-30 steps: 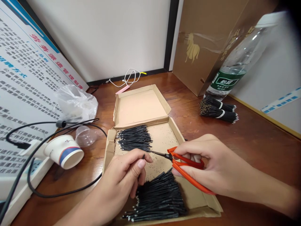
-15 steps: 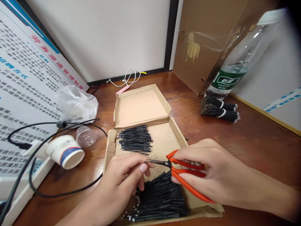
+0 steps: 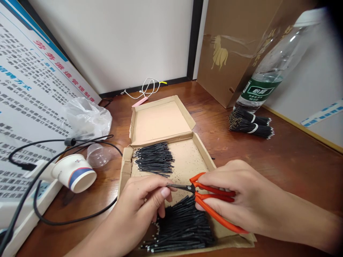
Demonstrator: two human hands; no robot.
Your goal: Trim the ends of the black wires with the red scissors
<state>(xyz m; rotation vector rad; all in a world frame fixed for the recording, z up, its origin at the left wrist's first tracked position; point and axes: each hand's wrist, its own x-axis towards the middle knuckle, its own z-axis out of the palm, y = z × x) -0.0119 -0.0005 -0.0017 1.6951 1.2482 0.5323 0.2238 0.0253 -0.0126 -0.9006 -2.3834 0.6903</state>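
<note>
My right hand [image 3: 235,192] is wrapped round the orange handles of a pair of scissors [image 3: 213,201]. Their dark blades look nearly closed and point left, with the tips at the fingers of my left hand [image 3: 146,200]. Thumb and forefinger of that hand are pinched together; whatever is between them is too small and hidden to name. Under both hands lies an open cardboard box [image 3: 187,157]. Inside it, a pile of short black wires [image 3: 184,225] with silvery ends is near me, and a second pile of black wires [image 3: 154,157] sits farther back.
Two banded wire bundles [image 3: 252,125] lie by a plastic water bottle [image 3: 261,89] at the right. To the left are a tilted paper cup [image 3: 75,173], a clear plastic cup [image 3: 98,155], a plastic bag [image 3: 88,117] and a looping black cable [image 3: 77,222]. A white cable [image 3: 148,87] lies behind the box.
The scissors and my right hand have shifted very slightly, with the handle ends a little lower and farther right. My left hand stays nearly in place, still pinched.
</note>
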